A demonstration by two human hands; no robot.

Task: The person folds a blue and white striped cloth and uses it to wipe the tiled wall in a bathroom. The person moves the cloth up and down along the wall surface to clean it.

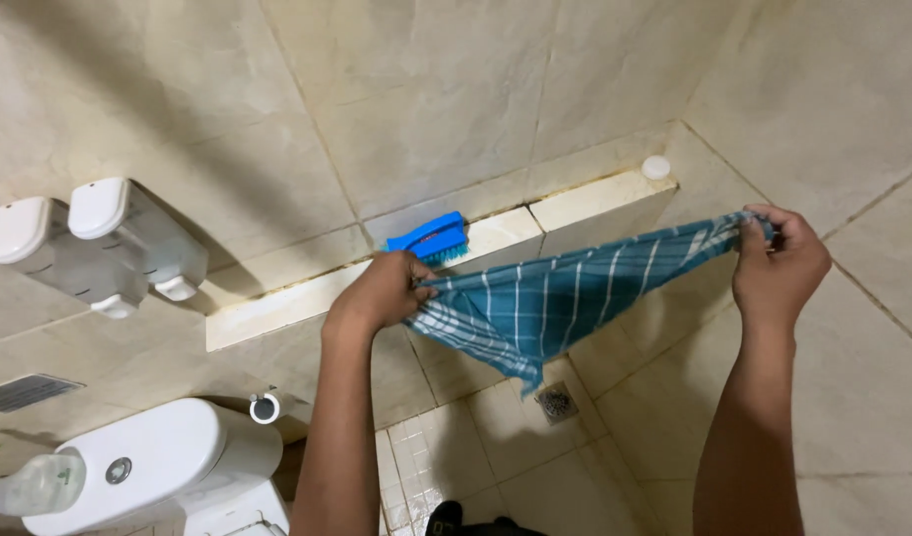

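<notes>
A teal cloth [555, 298] with white checked stripes is stretched between both hands in front of a tiled wall. My left hand [382, 290] pinches one corner of it near a tiled ledge. My right hand [779, 263] grips the opposite corner, held higher and to the right. The cloth's lower edge sags to a point above the floor. A blue scrubbing brush [431, 238] lies on the ledge [277, 308], just behind my left hand.
Two white wall dispensers [89, 248] hang at the left. A white toilet cistern [148, 462] stands at the lower left, with a clear bottle [39, 483] beside it. A floor drain [556, 401] sits below the cloth. A small white round object [655, 167] rests at the ledge's right end.
</notes>
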